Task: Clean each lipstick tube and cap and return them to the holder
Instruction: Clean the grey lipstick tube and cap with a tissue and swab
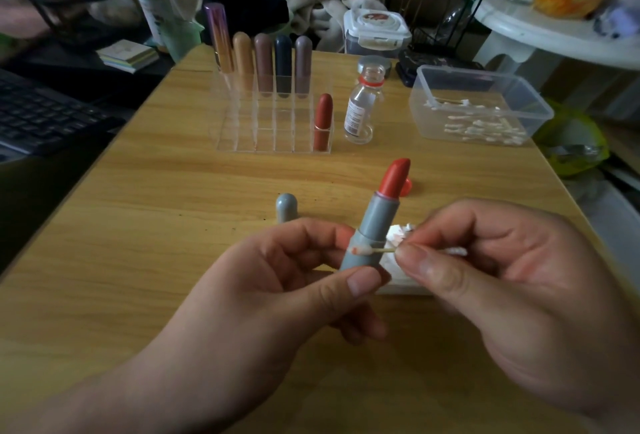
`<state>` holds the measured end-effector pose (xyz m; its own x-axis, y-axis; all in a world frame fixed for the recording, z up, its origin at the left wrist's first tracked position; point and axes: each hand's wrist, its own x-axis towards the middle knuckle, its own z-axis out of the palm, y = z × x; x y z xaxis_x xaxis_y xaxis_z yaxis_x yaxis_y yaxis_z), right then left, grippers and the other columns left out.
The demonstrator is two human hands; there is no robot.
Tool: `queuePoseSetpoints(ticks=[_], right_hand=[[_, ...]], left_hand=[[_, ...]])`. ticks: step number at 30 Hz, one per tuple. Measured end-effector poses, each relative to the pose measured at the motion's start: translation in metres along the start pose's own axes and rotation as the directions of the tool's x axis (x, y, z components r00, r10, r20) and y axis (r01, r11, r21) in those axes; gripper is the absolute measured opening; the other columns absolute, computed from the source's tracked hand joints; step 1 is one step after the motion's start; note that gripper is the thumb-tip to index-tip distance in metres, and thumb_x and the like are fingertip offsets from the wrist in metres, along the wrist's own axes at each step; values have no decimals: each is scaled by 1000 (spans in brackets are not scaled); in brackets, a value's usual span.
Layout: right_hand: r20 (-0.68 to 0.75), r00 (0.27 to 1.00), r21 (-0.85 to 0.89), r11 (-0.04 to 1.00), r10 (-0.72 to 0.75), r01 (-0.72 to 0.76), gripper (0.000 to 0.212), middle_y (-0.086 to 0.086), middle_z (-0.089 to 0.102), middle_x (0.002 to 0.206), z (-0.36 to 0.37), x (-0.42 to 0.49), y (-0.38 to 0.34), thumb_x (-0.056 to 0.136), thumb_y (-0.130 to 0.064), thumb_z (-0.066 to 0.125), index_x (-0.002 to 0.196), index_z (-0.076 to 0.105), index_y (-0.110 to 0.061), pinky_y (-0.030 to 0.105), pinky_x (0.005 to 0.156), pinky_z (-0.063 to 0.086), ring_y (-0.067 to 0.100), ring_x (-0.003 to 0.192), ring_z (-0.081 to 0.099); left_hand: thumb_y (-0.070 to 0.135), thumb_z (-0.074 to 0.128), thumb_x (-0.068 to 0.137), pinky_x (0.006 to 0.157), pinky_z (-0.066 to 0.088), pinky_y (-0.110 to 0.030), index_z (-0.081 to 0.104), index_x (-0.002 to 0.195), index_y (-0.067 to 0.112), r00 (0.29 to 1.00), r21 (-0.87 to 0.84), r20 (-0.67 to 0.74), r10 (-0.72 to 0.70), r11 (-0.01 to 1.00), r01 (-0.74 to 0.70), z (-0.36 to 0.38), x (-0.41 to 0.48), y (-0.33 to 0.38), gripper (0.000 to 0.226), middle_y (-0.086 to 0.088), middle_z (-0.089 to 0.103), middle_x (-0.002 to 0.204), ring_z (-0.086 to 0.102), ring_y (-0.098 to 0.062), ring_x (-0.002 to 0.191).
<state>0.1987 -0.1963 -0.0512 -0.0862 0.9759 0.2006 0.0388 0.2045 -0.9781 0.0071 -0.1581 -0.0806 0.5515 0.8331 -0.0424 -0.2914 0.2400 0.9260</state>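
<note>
My left hand [277,281] grips the base of an uncapped grey lipstick tube [375,222], held upright with its red bullet extended. My right hand [485,270] pinches a cotton swab [372,251] whose stained tip touches the tube's lower barrel. The tube's grey cap [286,207] stands on the table just behind my left hand. The clear acrylic holder [242,128] sits farther back. Several capped lipsticks fill its back row, and a red lipstick [323,121] stands in the front right slot.
A small glass bottle [363,104] stands right of the holder, with a red cap [408,185] lying nearer me. A clear tub of cotton swabs [485,111] sits at the right edge. White tissue [401,274] lies under my hands. A keyboard [41,111] is at the left.
</note>
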Motion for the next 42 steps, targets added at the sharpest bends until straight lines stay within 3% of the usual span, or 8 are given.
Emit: queuePoseSetpoints(ticks=[6, 10, 16, 21, 27, 35, 40, 42], right_hand=[[-35, 999, -25, 1000, 4, -5, 10, -10, 60, 52, -1, 1, 4, 79, -19, 70, 78, 71, -8, 8, 51, 42, 1, 46, 54], [-6, 1000, 50, 998, 27, -27, 10, 16, 68, 65, 2, 0, 7, 83, -12, 71, 79, 68, -3, 35, 56, 55, 26, 55, 67], [-50, 999, 18, 1000, -9, 10, 12, -13, 58, 50, 1, 2, 1, 78, -17, 69, 74, 68, -5, 5, 50, 40, -2, 45, 52], [-25, 999, 26, 999, -23, 23, 12, -12, 60, 52, 1, 1, 2, 79, -15, 68, 75, 67, -4, 4, 52, 42, -2, 47, 55], [-36, 999, 37, 999, -2, 3, 12, -8, 61, 52, 2, 0, 5, 78, -15, 70, 74, 69, -4, 7, 51, 43, 0, 47, 56], [-33, 999, -34, 999, -30, 29, 6, -10, 61, 55, -3, 2, 2, 78, -18, 70, 77, 72, -13, 7, 51, 42, 1, 47, 54], [-26, 1000, -109, 994, 1, -4, 11, 12, 70, 70, 0, -1, 5, 82, -24, 75, 81, 72, -14, 34, 57, 56, 28, 62, 67], [-16, 1000, -85, 996, 6, -7, 9, 14, 72, 72, 0, -2, 6, 84, -21, 74, 81, 72, -13, 37, 61, 58, 31, 66, 70]], left_hand=[[29, 79, 80, 67, 55, -33, 75, 103, 13, 999, -68, 50, 0, 998, 3, 3, 1, -4, 28, -12, 71, 97, 71, -30, 75], [17, 78, 76, 65, 56, -30, 76, 100, 15, 1000, 4, 14, -14, 1000, 14, 4, 1, -4, 24, -9, 73, 84, 72, -26, 70], [21, 76, 77, 56, 53, -30, 78, 94, 16, 1000, 24, -1, -22, 999, 22, 5, -1, 0, 19, -13, 71, 88, 69, -25, 60], [20, 77, 79, 54, 52, -27, 78, 99, 15, 1000, 66, 25, -14, 998, 12, 4, -1, 2, 21, -14, 74, 95, 68, -23, 59], [9, 81, 66, 54, 56, -33, 77, 88, 18, 999, -68, -26, -35, 997, 33, 3, 1, 1, 25, -23, 74, 88, 73, -35, 63], [20, 73, 86, 62, 54, -30, 75, 103, 17, 992, -114, 122, 18, 993, -4, 2, 2, -3, 18, -16, 74, 106, 70, -24, 69], [24, 84, 74, 59, 53, -28, 76, 99, 17, 997, -34, 77, -27, 999, 30, 3, 1, -3, 27, -7, 71, 79, 68, -21, 64], [24, 85, 72, 56, 52, -28, 77, 95, 18, 998, 10, 46, -32, 999, 32, 2, 1, -3, 25, -7, 70, 74, 67, -20, 61]])
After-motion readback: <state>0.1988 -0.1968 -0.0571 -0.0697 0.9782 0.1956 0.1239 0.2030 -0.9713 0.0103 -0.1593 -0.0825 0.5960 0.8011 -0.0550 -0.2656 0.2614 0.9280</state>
